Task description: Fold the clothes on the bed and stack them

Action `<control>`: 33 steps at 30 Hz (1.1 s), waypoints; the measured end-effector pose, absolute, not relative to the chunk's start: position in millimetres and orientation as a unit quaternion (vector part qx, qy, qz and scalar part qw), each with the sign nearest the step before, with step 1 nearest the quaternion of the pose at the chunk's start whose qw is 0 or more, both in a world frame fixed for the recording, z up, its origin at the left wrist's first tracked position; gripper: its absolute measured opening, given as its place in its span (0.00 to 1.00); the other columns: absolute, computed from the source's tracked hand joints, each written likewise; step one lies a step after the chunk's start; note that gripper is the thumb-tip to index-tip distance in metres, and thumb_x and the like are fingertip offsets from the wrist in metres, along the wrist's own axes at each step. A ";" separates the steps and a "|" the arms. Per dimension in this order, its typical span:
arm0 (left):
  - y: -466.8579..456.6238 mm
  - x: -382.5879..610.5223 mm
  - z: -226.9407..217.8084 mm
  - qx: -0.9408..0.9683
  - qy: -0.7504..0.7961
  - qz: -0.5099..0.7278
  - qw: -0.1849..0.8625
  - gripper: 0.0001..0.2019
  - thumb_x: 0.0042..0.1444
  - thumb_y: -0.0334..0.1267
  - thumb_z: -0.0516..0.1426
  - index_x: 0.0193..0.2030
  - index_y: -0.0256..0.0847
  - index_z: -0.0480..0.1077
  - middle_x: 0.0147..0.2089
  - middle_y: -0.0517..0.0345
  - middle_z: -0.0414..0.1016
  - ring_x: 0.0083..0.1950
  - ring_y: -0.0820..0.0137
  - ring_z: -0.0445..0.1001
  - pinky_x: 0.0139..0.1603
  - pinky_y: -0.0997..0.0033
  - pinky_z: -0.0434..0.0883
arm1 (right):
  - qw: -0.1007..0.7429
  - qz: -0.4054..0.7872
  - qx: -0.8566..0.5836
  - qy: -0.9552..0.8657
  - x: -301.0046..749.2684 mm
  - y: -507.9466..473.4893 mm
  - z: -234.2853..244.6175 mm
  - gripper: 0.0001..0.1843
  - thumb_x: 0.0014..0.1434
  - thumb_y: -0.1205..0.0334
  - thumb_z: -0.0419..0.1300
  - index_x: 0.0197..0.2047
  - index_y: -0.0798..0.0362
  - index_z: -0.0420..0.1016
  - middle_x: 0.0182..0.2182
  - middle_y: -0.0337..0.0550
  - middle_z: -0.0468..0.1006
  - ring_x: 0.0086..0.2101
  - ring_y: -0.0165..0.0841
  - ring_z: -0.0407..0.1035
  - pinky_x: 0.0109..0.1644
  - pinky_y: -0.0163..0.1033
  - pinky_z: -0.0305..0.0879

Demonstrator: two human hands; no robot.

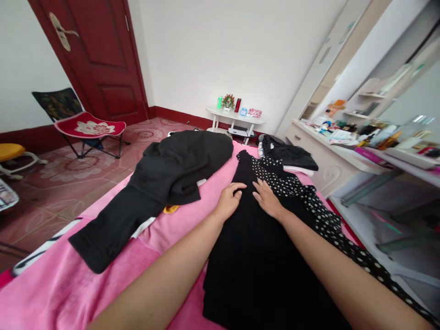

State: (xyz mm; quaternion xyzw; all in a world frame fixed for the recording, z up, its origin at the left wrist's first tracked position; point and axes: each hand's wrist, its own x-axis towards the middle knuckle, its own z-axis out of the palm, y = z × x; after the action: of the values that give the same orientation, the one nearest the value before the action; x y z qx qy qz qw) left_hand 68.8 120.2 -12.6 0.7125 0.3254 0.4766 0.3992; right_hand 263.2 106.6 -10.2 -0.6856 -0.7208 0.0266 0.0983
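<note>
Spread over the pink bed cover (161, 238) lies a black dress (261, 266), with a black-and-white polka-dot part (285, 178) along its upper and right side. My left hand (231, 200) rests at the dress's left edge, fingers apart and pointing inward. On the dress's upper middle is my right hand (267, 198), its fingers spread on or just over the cloth. Neither hand grips anything that I can see. To the left, a rumpled heap of dark clothing (172, 169) covers part of the bed, one long sleeve or leg reaching toward me.
Folded dark clothes (288, 151) lie at the bed's far right corner. Along the right stands a dressing table (343, 151) crowded with bottles. A small white table (237, 114) is by the far wall. A red folding chair (91, 126) stands near the door (92, 55).
</note>
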 end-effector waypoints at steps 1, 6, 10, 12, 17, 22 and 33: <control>118.5 66.2 -12.5 0.715 0.325 0.472 0.400 0.17 0.55 0.23 0.49 0.48 0.37 0.71 0.54 0.52 0.71 0.57 0.70 0.67 0.62 0.64 0.61 | 0.118 0.051 -0.666 -0.734 258.7 88.0 -8.8 0.28 0.63 0.59 0.45 0.65 0.55 0.54 0.66 0.51 0.47 0.65 0.41 0.38 0.65 0.52 0.42; 96.6 44.0 -6.9 0.803 0.295 0.366 0.366 0.21 0.49 0.22 0.53 0.49 0.39 0.72 0.59 0.50 0.65 0.61 0.66 0.63 0.64 0.60 0.59 | 0.215 0.138 -0.570 -0.781 227.3 6.0 8.3 0.29 0.56 0.64 0.53 0.62 0.48 0.59 0.65 0.48 0.53 0.62 0.37 0.50 0.64 0.51 0.49; 70.3 13.2 -0.2 0.860 0.244 0.283 0.348 0.25 0.46 0.26 0.58 0.54 0.41 0.68 0.63 0.48 0.60 0.63 0.62 0.60 0.63 0.57 0.59 | 0.208 0.139 -0.529 -0.811 189.5 -39.5 26.1 0.29 0.50 0.71 0.56 0.56 0.45 0.67 0.62 0.43 0.59 0.59 0.38 0.55 0.62 0.50 0.53; 55.9 -5.2 7.2 0.879 0.219 0.233 0.354 0.26 0.46 0.28 0.60 0.55 0.41 0.68 0.64 0.47 0.59 0.63 0.62 0.60 0.62 0.58 0.60 | 0.212 0.138 -0.523 -0.814 171.7 -57.0 33.5 0.26 0.49 0.76 0.53 0.49 0.45 0.73 0.57 0.42 0.66 0.55 0.36 0.60 0.60 0.47 0.57; 23.6 -48.5 36.8 0.901 0.185 0.122 0.372 0.30 0.45 0.34 0.63 0.58 0.49 0.65 0.66 0.54 0.57 0.64 0.61 0.58 0.63 0.58 0.58 | 0.192 0.182 -0.516 -0.815 156.1 -104.9 48.1 0.24 0.51 0.72 0.56 0.50 0.44 0.72 0.55 0.41 0.68 0.53 0.36 0.62 0.58 0.44 0.61; 30.0 -60.2 52.0 0.888 0.187 0.093 0.410 0.15 0.50 0.37 0.61 0.47 0.47 0.74 0.61 0.56 0.65 0.57 0.65 0.68 0.58 0.65 0.64 | 0.183 0.166 -0.585 -0.773 209.1 -137.3 47.8 0.17 0.58 0.62 0.55 0.50 0.42 0.72 0.55 0.40 0.68 0.53 0.36 0.65 0.58 0.44 0.62; 100.7 58.2 19.4 0.900 0.288 0.237 0.227 0.23 0.56 0.38 0.54 0.60 0.37 0.63 0.62 0.48 0.63 0.62 0.63 0.62 0.63 0.62 0.59 | 0.285 0.017 -0.841 -0.460 421.2 -86.3 50.1 0.13 0.53 0.60 0.53 0.39 0.53 0.76 0.34 0.44 0.79 0.36 0.38 0.73 0.47 0.42 0.66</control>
State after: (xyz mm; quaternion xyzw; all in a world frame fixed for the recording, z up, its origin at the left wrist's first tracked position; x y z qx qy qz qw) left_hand 58.2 100.7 19.4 0.8995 0.2883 0.2369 0.2271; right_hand 421.2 -86.3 50.1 -0.8407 -0.4603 0.0166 0.2848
